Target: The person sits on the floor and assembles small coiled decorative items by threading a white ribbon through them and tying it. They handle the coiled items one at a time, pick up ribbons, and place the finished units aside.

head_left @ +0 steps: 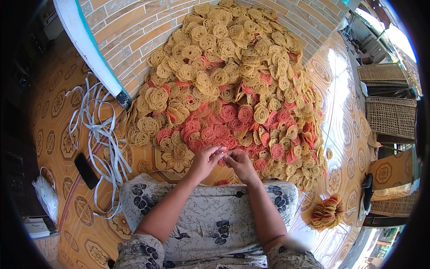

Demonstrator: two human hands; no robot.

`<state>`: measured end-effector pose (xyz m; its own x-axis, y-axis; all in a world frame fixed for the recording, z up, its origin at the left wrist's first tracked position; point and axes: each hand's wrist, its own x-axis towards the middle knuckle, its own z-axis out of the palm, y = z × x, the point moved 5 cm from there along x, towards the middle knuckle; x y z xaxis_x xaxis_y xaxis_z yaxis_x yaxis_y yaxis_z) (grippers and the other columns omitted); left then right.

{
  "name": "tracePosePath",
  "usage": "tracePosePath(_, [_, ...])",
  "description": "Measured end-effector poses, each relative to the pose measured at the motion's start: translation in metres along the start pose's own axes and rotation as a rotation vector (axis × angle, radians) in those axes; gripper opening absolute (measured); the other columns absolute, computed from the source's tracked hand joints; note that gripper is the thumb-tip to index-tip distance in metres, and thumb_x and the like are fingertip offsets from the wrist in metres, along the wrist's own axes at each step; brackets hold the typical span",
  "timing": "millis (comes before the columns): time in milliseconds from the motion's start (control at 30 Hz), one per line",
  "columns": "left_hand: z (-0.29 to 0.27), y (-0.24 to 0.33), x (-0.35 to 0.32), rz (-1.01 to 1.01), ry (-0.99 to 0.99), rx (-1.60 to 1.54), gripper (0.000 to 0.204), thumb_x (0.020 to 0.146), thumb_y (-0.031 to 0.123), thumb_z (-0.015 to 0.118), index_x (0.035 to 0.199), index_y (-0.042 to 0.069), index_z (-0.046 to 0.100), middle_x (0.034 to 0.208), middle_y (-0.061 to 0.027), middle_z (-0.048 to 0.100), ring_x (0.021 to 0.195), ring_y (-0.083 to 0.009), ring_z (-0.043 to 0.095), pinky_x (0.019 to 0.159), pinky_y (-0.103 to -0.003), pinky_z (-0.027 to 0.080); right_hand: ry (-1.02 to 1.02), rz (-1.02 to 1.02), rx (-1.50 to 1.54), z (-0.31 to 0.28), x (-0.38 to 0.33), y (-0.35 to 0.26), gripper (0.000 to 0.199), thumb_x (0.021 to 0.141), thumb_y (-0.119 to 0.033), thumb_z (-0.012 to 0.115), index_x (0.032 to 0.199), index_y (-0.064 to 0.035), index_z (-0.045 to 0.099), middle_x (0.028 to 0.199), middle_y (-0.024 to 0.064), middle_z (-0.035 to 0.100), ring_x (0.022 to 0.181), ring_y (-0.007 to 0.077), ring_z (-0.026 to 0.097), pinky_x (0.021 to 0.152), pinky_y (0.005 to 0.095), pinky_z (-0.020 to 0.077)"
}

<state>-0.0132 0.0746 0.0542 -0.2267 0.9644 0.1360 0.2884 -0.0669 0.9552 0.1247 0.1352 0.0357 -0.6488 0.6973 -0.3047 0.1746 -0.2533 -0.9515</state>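
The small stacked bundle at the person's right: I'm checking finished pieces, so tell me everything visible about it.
The stacked bundle is a tight pack of thin, round, noodle-like coiled crackers, mostly pale yellow with several pink-red ones between. They stand on edge, pressed face to face. It rests on the patterned floor tiles, apart from the big heap. Thin strands seem to run from it. Neither hand touches it.

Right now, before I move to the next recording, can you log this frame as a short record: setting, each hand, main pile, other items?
setting: patterned tile floor beside a brick wall
left hand: fingertips pinched at a small pink piece, meeting the right hand
right hand: fingertips pinched at the same spot
main pile: heap of yellow and pink coiled noodle-like crackers against the wall
bundle: stacked crackers at the person's right
other items: white straps, black phone, woven trays
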Motion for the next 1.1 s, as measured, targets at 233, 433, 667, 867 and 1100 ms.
tracePosePath(233, [-0.003, -0.005, 0.002, -0.136, -0.103, -0.074, 0.016, 0.092, 0.013, 0.066, 0.102, 0.000, 0.067, 0.085, -0.0048, 0.068, 0.073, -0.0076, 0.058, 0.067, -0.026, 0.048, -0.075, 0.059, -0.017, -0.002, -0.003, -0.001, 0.013, 0.096, -0.017, 0.060, 0.095, -0.0047, 0.063, 0.083, -0.0037, 0.060, 0.064, 0.0019, 0.039, 0.057, 0.0194, 0.0313])
tracePosePath(433, [-0.008, -0.005, 0.001, -0.165, -0.018, -0.063, 0.016, 0.093, 0.016, 0.065, 0.093, 0.000, 0.065, 0.078, -0.0033, 0.066, 0.067, -0.0059, 0.053, 0.063, -0.025, 0.045, -0.007, -0.033, 0.113, 0.006, -0.005, -0.015, 0.015, 0.095, -0.015, 0.062, 0.099, -0.0006, 0.062, 0.085, -0.0022, 0.061, 0.070, 0.0043, 0.050, 0.062, 0.0193, 0.0391])
tracePosePath(667, [-0.001, -0.024, -0.001, -0.157, 0.026, 0.046, 0.026, 0.094, 0.026, 0.064, 0.093, 0.000, 0.063, 0.066, -0.0091, 0.061, 0.053, -0.0119, 0.050, 0.053, -0.031, 0.041, 0.289, -0.346, -0.547, 0.012, -0.016, -0.043, 0.009, 0.090, -0.009, 0.063, 0.098, -0.0045, 0.066, 0.081, 0.0095, 0.062, 0.078, 0.0215, 0.063, 0.073, 0.0336, 0.0480])
tracePosePath(867, [0.006, -0.048, -0.008, -0.429, -0.035, -0.251, 0.027, 0.098, 0.026, 0.058, 0.094, 0.000, 0.062, 0.070, -0.0037, 0.060, 0.059, -0.0113, 0.052, 0.058, -0.028, 0.043, 0.302, -0.618, -0.843, 0.019, -0.019, -0.050, 0.012, 0.086, -0.008, 0.065, 0.098, -0.0048, 0.067, 0.078, 0.0117, 0.059, 0.072, 0.0302, 0.059, 0.066, 0.0417, 0.0447])
tracePosePath(1100, [-0.001, -0.016, 0.000, -0.166, 0.036, -0.172, 0.016, 0.098, 0.016, 0.059, 0.098, 0.001, 0.062, 0.082, 0.0005, 0.061, 0.071, -0.0058, 0.053, 0.065, -0.023, 0.044, 0.376, -0.340, -0.442, 0.006, -0.012, -0.036, 0.013, 0.092, -0.011, 0.063, 0.093, 0.0017, 0.063, 0.073, 0.0069, 0.060, 0.063, 0.0125, 0.055, 0.055, 0.0283, 0.0442])
